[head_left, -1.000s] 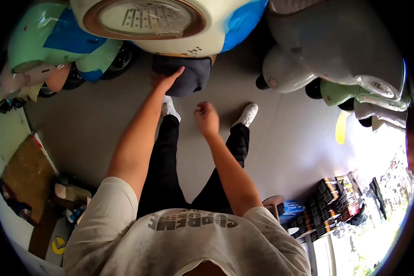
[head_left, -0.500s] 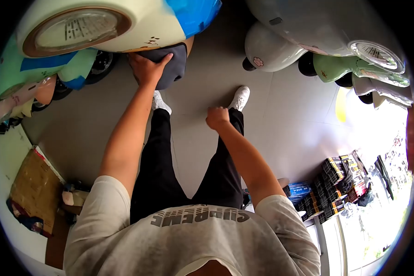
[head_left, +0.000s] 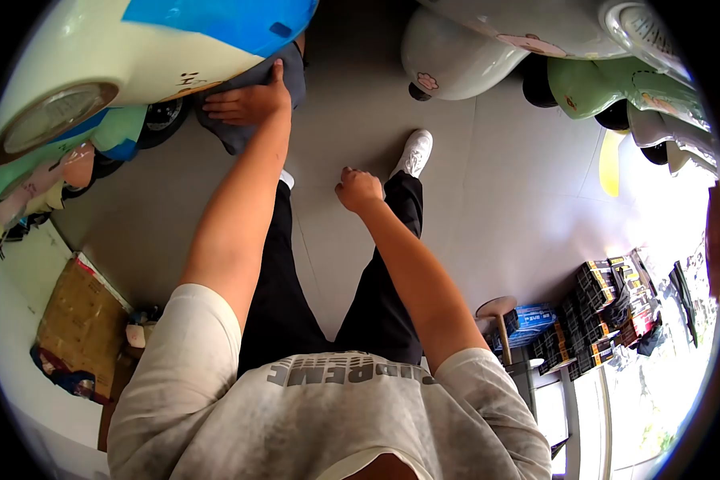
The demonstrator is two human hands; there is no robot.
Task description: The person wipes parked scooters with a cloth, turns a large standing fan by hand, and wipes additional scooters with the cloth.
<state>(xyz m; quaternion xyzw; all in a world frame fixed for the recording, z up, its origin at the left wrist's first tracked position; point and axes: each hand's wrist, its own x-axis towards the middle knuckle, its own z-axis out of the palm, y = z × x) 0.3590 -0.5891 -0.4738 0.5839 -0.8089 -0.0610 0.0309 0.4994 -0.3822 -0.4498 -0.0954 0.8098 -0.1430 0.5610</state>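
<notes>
One grey cloth [head_left: 230, 136], likely soft and light, best held by a thick fold, is far left beside the cream scooter [head_left: 160, 60]; left hand [head_left: 252, 104] spread on it, right hand [head_left: 358, 190] curled closed, contents hidden.

Dark grey, soft-looking fabric cloth [head_left: 295, 77]: matte, plain, bunched and creased; lower left part hangs down in a loose, rounded fold. It lies at the lower right edge of the shell, its upper part passing behind that edge. The middle is covered over, so its full outline cannot be read.

Cream, glossy, rounded vehicle shell [head_left: 148, 68]: at upper left of the view, cut off by the top of the frame. Bright blue film covers its upper right area. An oval, clear-faced lamp with a brownish rim [head_left: 54, 122] sits low on its left end. Small dark marks and a thin orange patch show near the lower edge.
</notes>
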